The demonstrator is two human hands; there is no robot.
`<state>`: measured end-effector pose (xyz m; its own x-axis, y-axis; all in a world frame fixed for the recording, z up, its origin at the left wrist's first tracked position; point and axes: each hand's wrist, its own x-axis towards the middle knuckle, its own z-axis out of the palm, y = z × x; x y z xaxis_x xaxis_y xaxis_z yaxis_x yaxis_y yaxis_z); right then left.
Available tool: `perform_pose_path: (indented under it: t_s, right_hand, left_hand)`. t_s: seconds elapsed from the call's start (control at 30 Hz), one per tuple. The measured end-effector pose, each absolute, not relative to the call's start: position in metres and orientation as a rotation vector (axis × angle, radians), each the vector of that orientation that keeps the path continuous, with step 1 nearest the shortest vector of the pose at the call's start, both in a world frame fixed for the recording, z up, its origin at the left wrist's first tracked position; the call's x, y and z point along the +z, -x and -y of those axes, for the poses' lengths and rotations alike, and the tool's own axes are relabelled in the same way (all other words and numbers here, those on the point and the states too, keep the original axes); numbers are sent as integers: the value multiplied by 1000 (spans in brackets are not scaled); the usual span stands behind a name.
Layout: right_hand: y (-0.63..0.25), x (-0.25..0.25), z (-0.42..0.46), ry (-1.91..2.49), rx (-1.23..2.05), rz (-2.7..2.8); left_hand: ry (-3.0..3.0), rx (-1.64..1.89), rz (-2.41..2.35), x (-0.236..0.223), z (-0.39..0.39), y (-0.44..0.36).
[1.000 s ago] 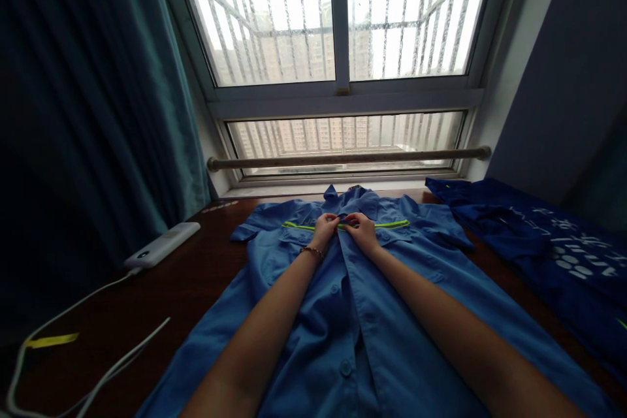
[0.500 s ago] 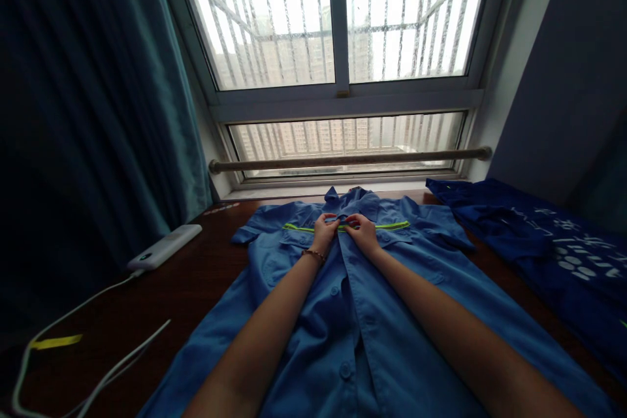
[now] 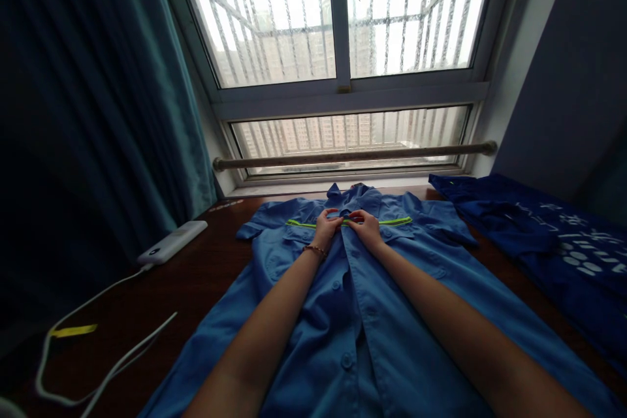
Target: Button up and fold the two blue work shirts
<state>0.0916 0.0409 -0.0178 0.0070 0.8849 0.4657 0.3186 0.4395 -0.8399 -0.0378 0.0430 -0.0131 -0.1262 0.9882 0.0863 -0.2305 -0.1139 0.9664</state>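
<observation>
A blue short-sleeved work shirt [image 3: 392,313] with a yellow-green chest stripe lies face up on the dark wooden table [image 3: 161,287], collar toward the window. My left hand [image 3: 326,225], with a bracelet on the wrist, and my right hand [image 3: 365,225] meet at the top of the button placket, just below the collar. Both hands pinch the shirt's front edges together around the top button. The buttons lower on the placket are visible between my forearms.
A white power bank [image 3: 172,241] lies at the left with white cables [image 3: 102,366] trailing toward me and a yellow tag [image 3: 73,330]. A dark blue printed garment [image 3: 548,241] is spread at the right. A dark teal curtain hangs at the left; a rail runs under the window behind.
Both hands stay pinched at the shirt's top button with only slight finger movement. The view has shifted a little to the left.
</observation>
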Motion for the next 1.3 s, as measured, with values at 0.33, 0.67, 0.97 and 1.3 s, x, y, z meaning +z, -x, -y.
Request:
perform_pose_path:
  t_s: [0.33, 0.67, 0.97, 1.3]
  right_hand:
    - [-92, -19, -43, 1092, 624, 1558]
    - [-95, -21, -47, 1208, 625, 1515]
    - [-94, -24, -53, 1360, 547, 1536]
    - [-94, -23, -53, 1411, 475, 1579]
  left_hand:
    - [-1112, 1487, -1040, -13, -41, 37]
    - [-1419, 1350, -1098, -11, -35, 37]
    - [-1623, 1320, -1100, -9, -32, 36]
    - [-1629, 1335, -1099, -7, -31, 34]
